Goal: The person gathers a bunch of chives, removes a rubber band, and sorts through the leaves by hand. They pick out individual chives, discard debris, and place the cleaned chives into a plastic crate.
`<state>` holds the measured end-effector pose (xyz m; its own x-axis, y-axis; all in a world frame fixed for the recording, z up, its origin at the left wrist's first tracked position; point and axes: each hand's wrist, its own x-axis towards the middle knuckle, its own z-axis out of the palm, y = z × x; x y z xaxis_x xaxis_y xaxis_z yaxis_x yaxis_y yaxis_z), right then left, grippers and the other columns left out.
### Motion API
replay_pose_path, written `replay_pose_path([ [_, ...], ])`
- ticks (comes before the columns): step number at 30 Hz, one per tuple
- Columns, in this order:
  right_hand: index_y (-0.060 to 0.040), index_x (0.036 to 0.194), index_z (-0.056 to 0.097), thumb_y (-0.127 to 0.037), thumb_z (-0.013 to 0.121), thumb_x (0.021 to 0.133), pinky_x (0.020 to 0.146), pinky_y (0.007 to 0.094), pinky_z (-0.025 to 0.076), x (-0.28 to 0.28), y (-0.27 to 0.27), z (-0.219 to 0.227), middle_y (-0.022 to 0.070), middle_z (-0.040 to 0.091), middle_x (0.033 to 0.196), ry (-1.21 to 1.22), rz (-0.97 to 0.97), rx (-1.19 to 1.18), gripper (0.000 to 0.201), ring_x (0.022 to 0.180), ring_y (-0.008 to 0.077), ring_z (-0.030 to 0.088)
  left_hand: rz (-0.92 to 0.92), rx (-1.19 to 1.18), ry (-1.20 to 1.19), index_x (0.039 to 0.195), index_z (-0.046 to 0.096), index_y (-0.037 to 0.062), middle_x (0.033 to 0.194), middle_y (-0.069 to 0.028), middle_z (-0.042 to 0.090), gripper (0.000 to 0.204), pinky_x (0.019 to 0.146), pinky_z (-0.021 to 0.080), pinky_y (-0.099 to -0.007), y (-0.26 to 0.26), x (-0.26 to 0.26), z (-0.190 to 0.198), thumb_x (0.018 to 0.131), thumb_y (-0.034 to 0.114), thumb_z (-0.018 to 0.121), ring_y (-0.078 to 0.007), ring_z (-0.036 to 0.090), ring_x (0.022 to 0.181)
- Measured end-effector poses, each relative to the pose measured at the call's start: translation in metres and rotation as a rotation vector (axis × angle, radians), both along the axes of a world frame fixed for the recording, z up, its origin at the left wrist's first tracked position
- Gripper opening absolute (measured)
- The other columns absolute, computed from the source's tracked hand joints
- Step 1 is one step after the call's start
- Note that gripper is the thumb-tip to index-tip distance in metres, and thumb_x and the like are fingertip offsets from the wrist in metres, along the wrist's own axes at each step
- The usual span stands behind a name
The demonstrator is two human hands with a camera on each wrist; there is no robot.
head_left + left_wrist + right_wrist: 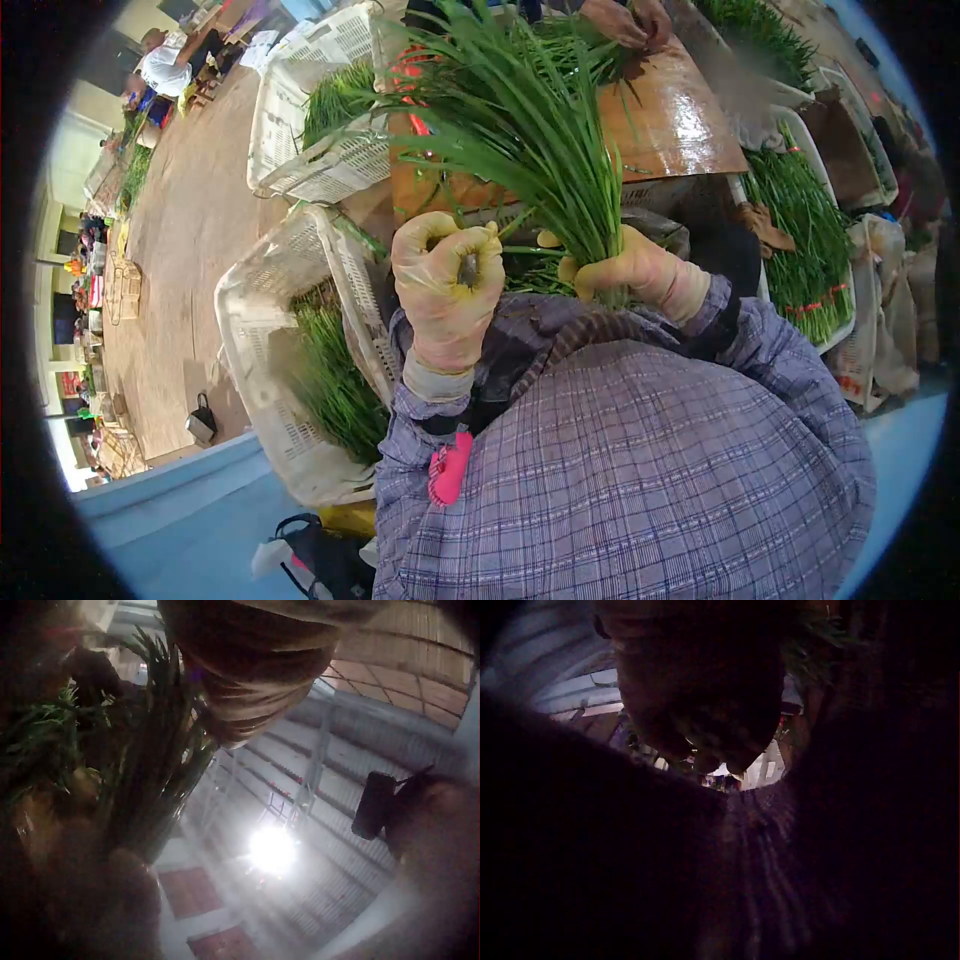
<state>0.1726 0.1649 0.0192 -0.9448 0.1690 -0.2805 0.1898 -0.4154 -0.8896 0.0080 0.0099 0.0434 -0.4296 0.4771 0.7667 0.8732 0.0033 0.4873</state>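
In the head view, my gloved right hand (pixel 645 272) grips a bunch of long green chives (pixel 540 140) round its base. Its leaves fan up and to the left. My left hand (pixel 447 290), in a pale yellow-stained glove, is just left of the bunch, with fingers curled and tips close together. Thin green stalks (pixel 515 222) show right at those fingertips; I cannot tell whether they are pinched. A small dark grey patch (pixel 468 268) shows within the curled fingers. The left wrist view has dark leaves (pixel 154 742) in it; the right wrist view is mostly dark.
White plastic crates (pixel 325 165) with greens stand on the left, another crate (pixel 232 300) nearer. At right, banded bunches (pixel 800 225) fill a crate. Ahead lies a wet brown board (pixel 685 115), with another person's hand (pixel 630 22) over it. People (pixel 165 62) sit far left.
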Motion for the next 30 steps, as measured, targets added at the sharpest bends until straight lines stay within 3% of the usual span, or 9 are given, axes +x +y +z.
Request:
replay_pose_path([
  [5,-0.0015,0.124,0.053,-0.013,0.07,0.073,0.065,0.0277,0.049,0.001,-0.002,0.0,0.008,0.061,0.091,-0.013,-0.003,-0.086,0.056,0.072,0.0152,0.059,-0.057,-0.002,-0.044,0.083,0.064,0.0096,0.091,-0.0066,0.052,0.026,0.065,0.046,-0.034,-0.001,-0.002,-0.009,0.064,-0.003,0.076,-0.0224,0.054,0.079],
  [11,-0.0008,0.124,0.053,-0.014,0.07,0.073,0.063,0.0274,0.049,-0.002,-0.004,0.003,0.0071,0.062,0.091,-0.042,-0.003,-0.064,0.055,0.07,0.0144,0.059,0.102,-0.114,0.355,0.082,0.065,0.0083,0.092,-0.0074,0.057,0.018,0.076,0.046,-0.0353,-0.004,0.004,-0.006,0.068,0.005,0.076,-0.0268,0.055,0.088],
  [14,0.0005,0.125,0.052,-0.014,0.07,0.074,0.063,0.0273,0.049,0.001,-0.001,0.002,0.0067,0.063,0.091,-0.023,0.074,-0.135,0.056,0.069,0.0141,0.059,0.084,-0.174,0.04,0.088,0.064,0.0062,0.095,-0.01,0.059,0.018,0.078,0.047,-0.0371,-0.004,-0.023,-0.005,0.073,0.008,0.074,-0.028,0.058,0.09],
  [18,0.0023,0.127,0.05,-0.014,0.07,0.074,0.064,0.0269,0.051,0.005,-0.002,-0.008,0.0067,0.064,0.092,0.029,0.177,-0.35,0.059,0.069,0.0142,0.06,-0.003,-0.184,-0.025,0.086,0.063,0.0044,0.096,-0.0118,0.059,0.012,0.081,0.047,-0.037,-0.005,-0.024,0.009,0.076,0.002,0.069,-0.0281,0.057,0.093],
  [22,0.0031,0.13,0.048,-0.015,0.069,0.075,0.062,0.027,0.052,0.003,-0.001,-0.012,0.007,0.064,0.093,0.083,0.206,-0.365,0.061,0.069,0.0143,0.061,-0.034,-0.121,-0.054,0.089,0.063,0.004,0.098,-0.0118,0.059,0.013,0.083,0.047,-0.0364,-0.005,-0.031,0.004,0.078,0.002,0.068,-0.0273,0.057,0.094],
  [25,0.0037,0.131,0.045,-0.015,0.069,0.076,0.062,0.0279,0.052,0.004,0.0,-0.011,0.007,0.064,0.094,0.065,0.2,-0.431,0.062,0.069,0.0142,0.061,0.062,0.011,-0.152,0.093,0.062,0.0032,0.103,-0.0119,0.06,0.014,0.083,0.047,-0.0344,-0.005,-0.035,0.004,0.08,0.002,0.066,-0.0237,0.057,0.096],
  [27,0.004,0.132,0.044,-0.015,0.068,0.078,0.062,0.0284,0.052,0.003,0.001,-0.009,0.007,0.063,0.093,0.11,0.155,-0.417,0.062,0.069,0.0143,0.062,0.183,0.515,-0.669,0.097,0.061,0.0028,0.104,-0.012,0.061,0.015,0.081,0.047,-0.0325,-0.009,-0.028,0.008,0.082,0.001,0.063,-0.0215,0.057,0.093],
  [28,0.004,0.132,0.044,-0.015,0.068,0.078,0.062,0.0284,0.052,0.004,0.002,-0.008,0.007,0.063,0.093,0.113,0.145,-0.414,0.062,0.069,0.0143,0.062,0.362,0.374,-0.651,0.096,0.062,0.0023,0.096,-0.0095,0.063,0.01,0.079,0.048,-0.0301,-0.024,-0.038,-0.013,0.086,0.005,0.06,-0.0179,0.058,0.087],
  [30,0.0016,0.129,0.048,-0.016,0.069,0.078,0.062,0.0282,0.051,0.003,0.002,-0.005,0.0069,0.063,0.093,0.097,0.075,-0.395,0.058,0.069,0.0151,0.062,0.116,-0.162,-0.274,0.092,0.064,0.0017,0.088,-0.006,0.064,0.01,0.077,0.048,-0.0297,-0.034,-0.035,-0.044,0.09,0.01,0.059,-0.0155,0.059,0.08],
])
